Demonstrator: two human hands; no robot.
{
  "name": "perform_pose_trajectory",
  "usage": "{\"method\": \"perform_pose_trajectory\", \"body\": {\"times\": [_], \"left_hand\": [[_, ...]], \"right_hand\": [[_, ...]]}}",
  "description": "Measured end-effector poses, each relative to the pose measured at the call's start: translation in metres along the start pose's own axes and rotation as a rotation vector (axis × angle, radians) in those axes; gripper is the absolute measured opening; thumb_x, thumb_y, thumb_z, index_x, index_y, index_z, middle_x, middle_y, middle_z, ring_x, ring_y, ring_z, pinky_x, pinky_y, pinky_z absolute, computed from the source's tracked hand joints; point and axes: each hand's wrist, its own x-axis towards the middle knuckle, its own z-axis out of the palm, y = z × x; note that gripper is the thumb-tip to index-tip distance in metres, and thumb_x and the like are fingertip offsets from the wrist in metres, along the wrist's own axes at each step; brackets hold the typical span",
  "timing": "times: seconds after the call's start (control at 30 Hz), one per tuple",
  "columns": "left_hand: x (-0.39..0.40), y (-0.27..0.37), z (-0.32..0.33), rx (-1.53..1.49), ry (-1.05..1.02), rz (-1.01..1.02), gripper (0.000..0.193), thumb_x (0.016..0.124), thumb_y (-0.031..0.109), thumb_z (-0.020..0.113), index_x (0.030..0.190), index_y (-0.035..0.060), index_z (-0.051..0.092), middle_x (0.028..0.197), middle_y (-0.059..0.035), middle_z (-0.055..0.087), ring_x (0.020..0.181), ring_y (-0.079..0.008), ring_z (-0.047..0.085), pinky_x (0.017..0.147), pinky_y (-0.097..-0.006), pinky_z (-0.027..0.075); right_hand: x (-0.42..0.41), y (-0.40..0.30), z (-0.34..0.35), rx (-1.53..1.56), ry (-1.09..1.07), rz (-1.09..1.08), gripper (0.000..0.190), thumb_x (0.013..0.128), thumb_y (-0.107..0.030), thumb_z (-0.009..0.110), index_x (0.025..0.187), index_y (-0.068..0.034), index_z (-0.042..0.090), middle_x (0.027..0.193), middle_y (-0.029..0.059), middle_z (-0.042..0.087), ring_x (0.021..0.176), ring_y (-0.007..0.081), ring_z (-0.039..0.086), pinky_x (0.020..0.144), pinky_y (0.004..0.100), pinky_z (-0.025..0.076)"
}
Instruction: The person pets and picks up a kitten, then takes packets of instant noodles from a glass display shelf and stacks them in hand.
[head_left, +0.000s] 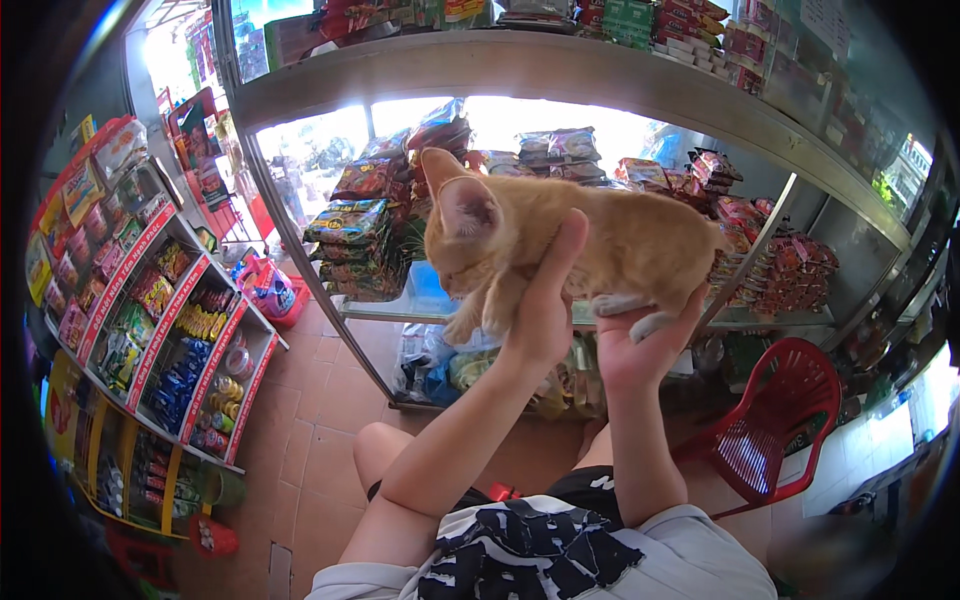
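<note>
An orange kitten (600, 232) is held up in front of me, its head to the left and its rump to the right. My left hand (544, 307) grips its chest behind the front legs, the thumb lying up along its side. Under its hindquarters is my right hand (649, 337), palm up, with the pale hind paws resting on it. The kitten's face points down and left, and its front paws hang beside my left wrist. Its far side and some of my fingers are hidden behind its body.
A glass display case (570, 71) with stacked snack packets (352, 232) stands beyond the kitten. To the left is a snack rack (157, 300), with a red basket (296, 304) behind it. A red plastic chair (780, 427) stands at the right on the tiled floor (330, 420).
</note>
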Motion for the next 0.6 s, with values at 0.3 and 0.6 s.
{"method": "perform_pose_trajectory", "body": {"times": [0.3,0.6], "left_hand": [[0.003,-0.010,-0.005,-0.072,0.020,-0.012,0.039,0.107,0.033,0.069,0.139,0.0119,0.063,0.130,-0.0007,0.072,0.124,-0.0162,0.066,0.107,-0.0389,0.050],[0.000,-0.001,-0.006,-0.110,0.039,-0.041,0.041,0.106,0.038,0.068,0.138,0.0125,0.064,0.131,-0.0014,0.072,0.125,-0.0175,0.067,0.108,-0.0407,0.051]], "right_hand": [[0.012,-0.007,-0.013,-0.089,-0.043,-0.176,0.064,0.105,-0.058,0.061,0.156,-0.023,0.047,0.157,0.0029,0.053,0.143,0.0287,0.053,0.111,0.0586,0.048],[0.002,0.010,-0.014,-0.054,-0.076,-0.137,0.057,0.106,-0.045,0.065,0.154,-0.018,0.050,0.150,0.0042,0.059,0.140,0.0254,0.056,0.115,0.0536,0.047]]}}
